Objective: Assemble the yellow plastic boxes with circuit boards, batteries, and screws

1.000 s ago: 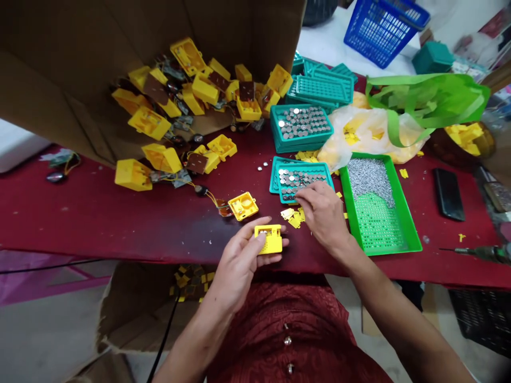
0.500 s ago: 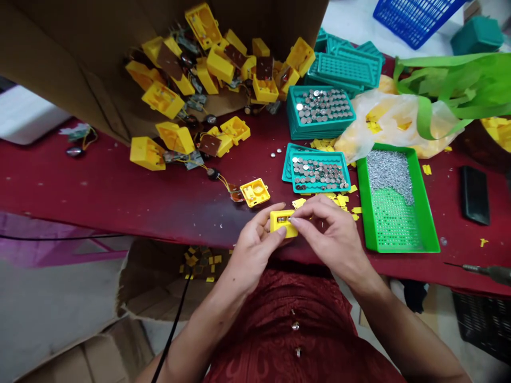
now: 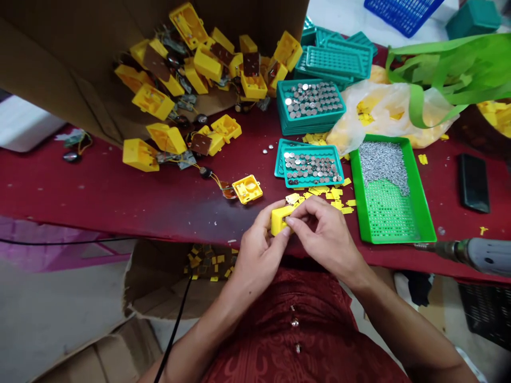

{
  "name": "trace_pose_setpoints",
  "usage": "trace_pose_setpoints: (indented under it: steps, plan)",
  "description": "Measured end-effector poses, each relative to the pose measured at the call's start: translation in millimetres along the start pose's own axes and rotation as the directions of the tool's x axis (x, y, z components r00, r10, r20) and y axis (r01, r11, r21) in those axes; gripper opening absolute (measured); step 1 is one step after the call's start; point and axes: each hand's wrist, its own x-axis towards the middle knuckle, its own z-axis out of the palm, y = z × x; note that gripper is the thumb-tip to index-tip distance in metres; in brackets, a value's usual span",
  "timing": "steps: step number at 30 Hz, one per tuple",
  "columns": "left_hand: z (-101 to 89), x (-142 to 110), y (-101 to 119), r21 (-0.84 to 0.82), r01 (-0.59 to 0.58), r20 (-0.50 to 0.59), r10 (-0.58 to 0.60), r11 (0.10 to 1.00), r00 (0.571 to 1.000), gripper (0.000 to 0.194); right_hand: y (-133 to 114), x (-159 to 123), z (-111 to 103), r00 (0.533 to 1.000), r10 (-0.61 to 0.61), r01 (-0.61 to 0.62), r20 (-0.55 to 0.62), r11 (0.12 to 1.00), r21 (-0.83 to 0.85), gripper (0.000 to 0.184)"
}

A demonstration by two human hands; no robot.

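Above the table's (image 3: 191,213) front edge, the left hand (image 3: 257,250) clasps the case (image 3: 278,219), long axis roughly left-right, slot toward the right hand (image 3: 325,234), whose fingertips bunch there, hold hidden, while the drill (image 3: 485,255) reaches further in than before.

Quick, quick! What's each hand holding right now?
Left hand: closed around a yellow case.
Right hand: fingertips at the case; can't tell if they're pinching anything.

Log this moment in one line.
Left hand: holds yellow casing | Right hand: touching casing | Front teal tray: metal discs inside
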Motion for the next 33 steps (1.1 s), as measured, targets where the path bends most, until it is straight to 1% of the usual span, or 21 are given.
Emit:
trace_pose_setpoints:
  steps: [2, 3, 4, 5, 7, 8, 9, 10, 11, 13, 15, 17, 18, 21, 23, 25, 27, 30, 33]
  plan:
    - [1.2, -1.7, 0.8, -0.024, 0.000, 0.028, 0.000, 1.000, 1.000, 0.043, 2.1, 2.3, -4.1, 1.000, 0.027, -0.027, 0.002, 1.000, -0.006, 0.010]
    - [1.5, -2.3, 1.1, -0.050, 0.007, 0.048, -0.004, 0.999, 0.999, 0.042, 4.0, 4.8, -7.0, 0.999, 0.049, -0.049, 0.018, 0.999, 0.007, 0.014]
    - [1.5, -2.7, 1.4, -0.077, 0.019, 0.072, -0.014, 0.997, 0.997, 0.042, 6.4, 7.9, -10.4, 0.996, 0.068, -0.070, 0.059, 0.997, 0.032, 0.018]
    - [1.3, -2.9, 1.5, -0.102, 0.036, 0.098, -0.026, 0.994, 0.995, 0.042, 9.0, 11.5, -14.2, 0.989, 0.080, -0.089, 0.123, 0.994, 0.068, 0.023]
    - [0.4, -2.7, 1.4, -0.143, 0.068, 0.142, -0.047, 0.987, 0.989, 0.043, 14.1, 18.4, -22.2, 0.957, 0.058, -0.104, 0.283, 0.983, 0.150, 0.035]
    - [-0.1, -2.4, 1.1, -0.167, 0.085, 0.159, -0.058, 0.982, 0.986, 0.043, 16.2, 21.0, -25.9, 0.938, 0.039, -0.111, 0.344, 0.975, 0.193, 0.039]
    - [-0.6, -2.0, 0.7, -0.200, 0.104, 0.170, -0.070, 0.974, 0.983, 0.042, 17.9, 22.6, -29.1, 0.928, 0.023, -0.119, 0.371, 0.964, 0.237, 0.040]
    - [-1.0, -1.6, 0.3, -0.245, 0.125, 0.176, -0.083, 0.961, 0.981, 0.042, 19.4, 23.0, -31.7, 0.935, 0.016, -0.123, 0.355, 0.952, 0.281, 0.037]
    - [-1.4, -1.2, 0.1, -0.296, 0.152, 0.179, -0.102, 0.943, 0.979, 0.041, 20.7, 22.4, -33.5, 0.953, 0.015, -0.117, 0.303, 0.939, 0.323, 0.033]
    - [-1.7, -0.2, 0.2, -0.384, 0.216, 0.187, -0.154, 0.898, 0.970, 0.042, 23.5, 18.7, -34.9, 0.991, 0.033, -0.079, 0.129, 0.925, 0.371, 0.025]
    - [-1.9, 1.0, 1.1, -0.441, 0.263, 0.191, -0.196, 0.858, 0.962, 0.041, 26.9, 13.0, -33.8, 0.999, 0.035, -0.020, -0.035, 0.937, 0.349, 0.020]
    - [-2.0, 2.3, 2.4, -0.472, 0.283, 0.189, -0.217, 0.835, 0.958, 0.038, 30.0, 7.1, -31.6, 0.994, 0.005, 0.026, -0.106, 0.957, 0.289, 0.015]
    - [-1.9, 2.9, 2.9, -0.481, 0.285, 0.187, -0.221, 0.829, 0.957, 0.037, 31.1, 4.5, -30.5, 0.993, -0.019, 0.048, -0.112, 0.966, 0.253, 0.012]
    - [-1.6, 4.5, 3.2, -0.483, 0.288, 0.187, -0.224, 0.827, 0.957, 0.036, 31.1, -0.8, -28.1, 0.989, -0.127, 0.136, -0.082, 0.984, 0.116, 0.006]
    - [-1.1, 5.1, 2.4, -0.485, 0.285, 0.180, -0.224, 0.827, 0.958, 0.036, 29.7, -2.5, -26.6, 0.979, -0.200, 0.201, -0.036, 0.979, 0.024, 0.007]
    - [-0.9, 5.2, 0.9, -0.486, 0.286, 0.168, -0.232, 0.826, 0.958, 0.036, 28.6, -3.8, -23.9, 0.969, -0.248, 0.248, 0.013, 0.967, -0.051, 0.008]
    - [-1.4, 5.0, -0.9, -0.477, 0.297, 0.170, -0.245, 0.827, 0.955, 0.036, 28.8, -5.3, -19.4, 0.962, -0.271, 0.274, 0.043, 0.953, -0.131, 0.009]
    - [-4.4, 4.6, -3.0, -0.470, 0.307, 0.171, -0.255, 0.827, 0.952, 0.036, 31.0, -6.4, -11.6, 0.957, -0.288, 0.280, -0.003, 0.933, -0.228, 0.012]
    - [-9.9, 4.6, -2.9, -0.480, 0.297, 0.153, -0.255, 0.825, 0.955, 0.039, 34.0, -0.3, -7.7, 0.952, -0.307, 0.298, -0.014, 0.933, -0.200, 0.013]
